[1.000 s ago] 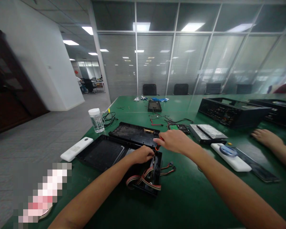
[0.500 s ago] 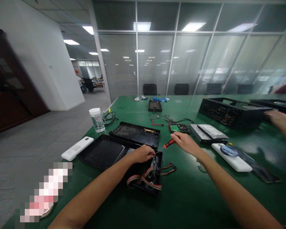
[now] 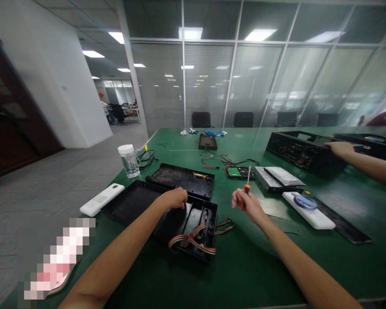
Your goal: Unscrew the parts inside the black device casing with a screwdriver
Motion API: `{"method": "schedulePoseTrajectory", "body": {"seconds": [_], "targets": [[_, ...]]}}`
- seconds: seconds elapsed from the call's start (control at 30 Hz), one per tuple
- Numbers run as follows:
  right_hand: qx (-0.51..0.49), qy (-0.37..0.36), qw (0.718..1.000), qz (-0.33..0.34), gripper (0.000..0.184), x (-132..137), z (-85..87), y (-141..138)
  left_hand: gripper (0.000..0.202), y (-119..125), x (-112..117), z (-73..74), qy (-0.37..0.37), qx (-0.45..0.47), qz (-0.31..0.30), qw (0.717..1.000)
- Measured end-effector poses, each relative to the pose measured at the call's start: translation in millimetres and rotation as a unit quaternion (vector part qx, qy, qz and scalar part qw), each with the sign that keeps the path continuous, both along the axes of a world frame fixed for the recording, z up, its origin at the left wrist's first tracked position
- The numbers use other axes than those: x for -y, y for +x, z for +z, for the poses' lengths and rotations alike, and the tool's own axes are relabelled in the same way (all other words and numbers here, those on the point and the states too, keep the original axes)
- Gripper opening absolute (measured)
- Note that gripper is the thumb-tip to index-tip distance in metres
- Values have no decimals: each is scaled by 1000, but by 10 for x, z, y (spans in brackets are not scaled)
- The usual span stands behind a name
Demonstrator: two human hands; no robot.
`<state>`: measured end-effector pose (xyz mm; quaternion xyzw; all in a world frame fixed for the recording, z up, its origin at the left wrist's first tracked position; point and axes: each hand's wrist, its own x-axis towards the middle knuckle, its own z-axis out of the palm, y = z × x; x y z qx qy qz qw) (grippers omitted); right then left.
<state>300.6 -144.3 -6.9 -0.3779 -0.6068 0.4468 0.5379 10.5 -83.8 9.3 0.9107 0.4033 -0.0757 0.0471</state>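
My right hand is closed round the orange and black handle of a screwdriver, held off to the right of the case with its shaft pointing up. Over the far inner side of an open black case hovers my left hand, its fingers curled together. Whether they pinch anything small is hidden. Striped red, white and black ribbon cables lie in the case's right end and hang over its edge. Just behind it rests a black cover panel with a brass-coloured strip.
A hard drive with a green board, a silver drive and a white device with a blue ring lie to the right. A water bottle stands back left. Another person's hand touches a black computer chassis.
My right hand has drawn the screwdriver out of the case and turned its tip upward. My left hand has moved left, away from the case's right end. The other person's hand has shifted left.
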Motion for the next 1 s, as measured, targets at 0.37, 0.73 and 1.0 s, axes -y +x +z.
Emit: {"method": "schedulePoseTrajectory", "body": {"seconds": [0.37, 0.73, 1.0], "targets": [[613, 252, 749, 1, 55, 1492, -288, -772, 26, -291, -382, 196, 107, 117, 37, 987], [613, 219, 759, -24, 39, 1755, -391, -396, 13, -47, -615, -19, 66, -18, -81, 994], [596, 143, 789, -45, 16, 1117, -231, -519, 9, -114, 112, 801, 197, -16, -168, 966]]}}
